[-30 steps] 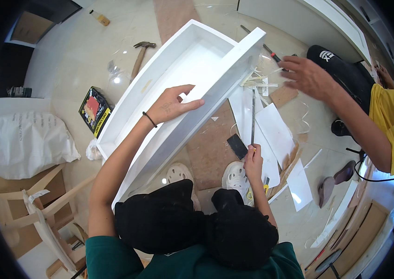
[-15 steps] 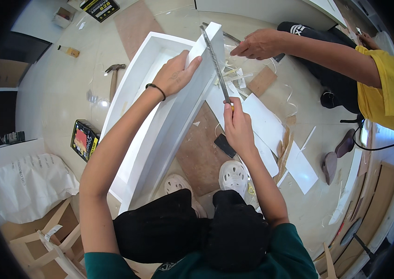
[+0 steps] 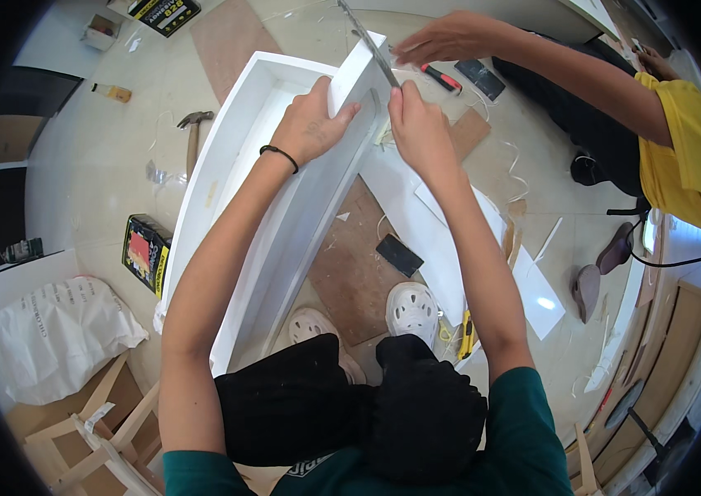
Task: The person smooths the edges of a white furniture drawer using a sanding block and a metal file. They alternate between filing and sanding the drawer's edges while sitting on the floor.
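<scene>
Gripping the upper end of a long white open box [image 3: 276, 165] that lies slanted across the floor, the left hand [image 3: 311, 124] curls its fingers over the top of the box's right wall, thumb toward the inside, a dark band round the wrist. Just beside it the right hand [image 3: 418, 124] has its fingers closed round the lower end of a thin metal strip [image 3: 367, 43], which runs up and to the left along the top edge of that same wall. A second person's hand [image 3: 441, 40], reaching in from the upper right on a bare arm below a yellow sleeve, rests with loosely spread fingers by the far end of the box, close to the strip. Near it lies a red-handled tool [image 3: 440, 78]. On the pale floor to the left of the box lie a hammer [image 3: 193, 140] and a black and yellow carton [image 3: 145, 252]; white panels [image 3: 449, 240] and a dark flat block [image 3: 400, 255] lie to its right
</scene>
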